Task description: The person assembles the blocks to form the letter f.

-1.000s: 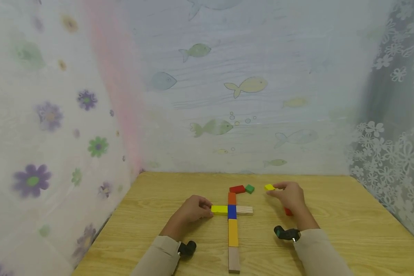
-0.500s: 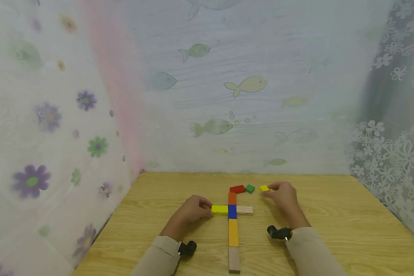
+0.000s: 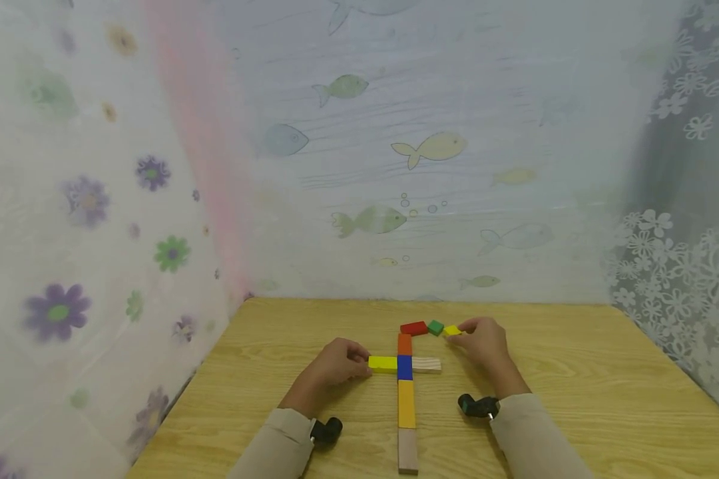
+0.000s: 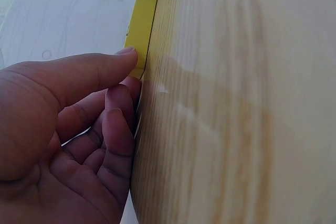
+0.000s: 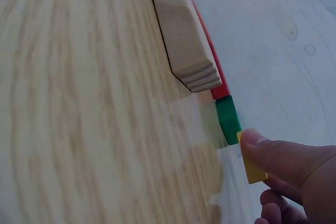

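My left hand (image 3: pixel 338 363) pinches the outer end of a long yellow block (image 3: pixel 383 363), with the thumb on it in the left wrist view. That block lies against a blue block (image 3: pixel 405 367). Between right thumb and fingers, my right hand (image 3: pixel 484 340) holds a small yellow block (image 5: pixel 252 162). This block is beside a small green block (image 5: pixel 228 120), at or very near its corner; whether they touch I cannot tell. Left of the green block lies a red block (image 3: pixel 413 328), just above an orange-red block (image 3: pixel 404 344).
An orange-yellow block (image 3: pixel 406 404) and a plain wood block (image 3: pixel 407 450) continue the column below the blue one. A pale grained block (image 3: pixel 427 364) extends right of it. All lie on the wooden table (image 3: pixel 263 319), with a patterned cloth wall (image 3: pixel 311 266) behind.
My right hand has moved left, bringing the small yellow block up to the green one. A red piece by the right wrist has gone out of sight. My left hand stays put.
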The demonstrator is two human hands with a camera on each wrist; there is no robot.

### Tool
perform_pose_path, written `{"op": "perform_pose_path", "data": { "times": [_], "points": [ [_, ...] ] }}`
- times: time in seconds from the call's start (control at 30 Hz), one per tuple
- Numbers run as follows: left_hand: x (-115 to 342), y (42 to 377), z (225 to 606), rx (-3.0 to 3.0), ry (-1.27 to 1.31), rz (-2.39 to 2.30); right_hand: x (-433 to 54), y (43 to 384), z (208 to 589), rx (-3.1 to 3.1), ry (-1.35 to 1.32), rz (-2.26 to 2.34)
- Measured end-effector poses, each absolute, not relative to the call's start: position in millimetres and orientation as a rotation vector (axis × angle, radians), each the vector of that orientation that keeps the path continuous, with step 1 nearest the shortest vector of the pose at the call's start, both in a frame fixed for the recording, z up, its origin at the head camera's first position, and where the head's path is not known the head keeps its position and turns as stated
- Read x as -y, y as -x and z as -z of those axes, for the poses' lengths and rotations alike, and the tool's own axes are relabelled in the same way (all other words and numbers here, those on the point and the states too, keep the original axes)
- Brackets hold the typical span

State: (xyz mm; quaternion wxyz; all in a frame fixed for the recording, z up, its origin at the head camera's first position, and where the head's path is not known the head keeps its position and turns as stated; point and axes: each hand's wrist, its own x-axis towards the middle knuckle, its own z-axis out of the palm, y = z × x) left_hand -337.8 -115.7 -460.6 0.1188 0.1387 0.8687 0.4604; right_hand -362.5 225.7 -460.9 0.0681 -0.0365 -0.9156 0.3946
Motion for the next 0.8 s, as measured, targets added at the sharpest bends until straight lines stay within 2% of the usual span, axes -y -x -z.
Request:
{"op": "perform_pose_path", "data": {
  "times": [0.8],
  "points": [
    [114.5,337.8,461.4,-2.549,-0.418,-1.336,-220.2,359.5,461.9,2.775,0.065,-1.12]
  ]
}}
